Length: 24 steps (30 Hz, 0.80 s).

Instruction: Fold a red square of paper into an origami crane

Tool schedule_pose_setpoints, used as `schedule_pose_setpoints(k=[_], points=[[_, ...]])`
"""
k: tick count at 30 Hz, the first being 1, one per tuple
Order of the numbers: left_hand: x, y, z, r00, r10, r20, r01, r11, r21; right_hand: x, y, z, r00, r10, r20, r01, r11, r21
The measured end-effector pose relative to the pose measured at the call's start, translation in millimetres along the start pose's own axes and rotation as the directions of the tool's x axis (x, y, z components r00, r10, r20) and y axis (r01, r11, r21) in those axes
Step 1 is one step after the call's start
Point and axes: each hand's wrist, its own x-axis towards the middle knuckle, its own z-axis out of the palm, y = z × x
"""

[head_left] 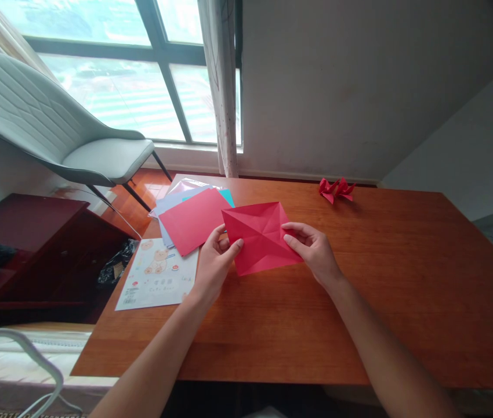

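Between my two hands a creased sheet of red origami paper (264, 235) is held up over the table, unfolded, with crease lines crossing near its middle. My left hand (218, 258) pinches its left edge, thumb in front and fingers mostly behind. On the opposite edge, my right hand (314, 249) grips the paper between thumb and fingers. Just left of the held sheet lies a stack of coloured paper, with a red sheet (196, 217) on top. Two folded red paper figures (336, 190) stand together toward the table's far side.
The brown wooden table (403, 290) extends widely to the right. A white bear-printed sheet (159, 276) lies at its left edge. Beyond are a grey chair (107, 157), a dark red cabinet (24, 244), a window and a curtain (223, 87). A white curved tube (50, 360) is at lower left.
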Motion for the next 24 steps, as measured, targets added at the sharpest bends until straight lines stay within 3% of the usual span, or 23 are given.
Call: schedule_pose_setpoints(k=[18,24], points=[[1,-3,-1.4,0.996,-0.004,0.092,0.002,1.0,0.02,1,-6,-4,1.0,0.0,-0.013,0.0,0.999,0.049],[0,-3,-0.5,0.994,-0.031,0.105,0.028,0.999,0.029,3,-4,-10,0.999,0.019,0.041,-0.022,0.997,0.077]])
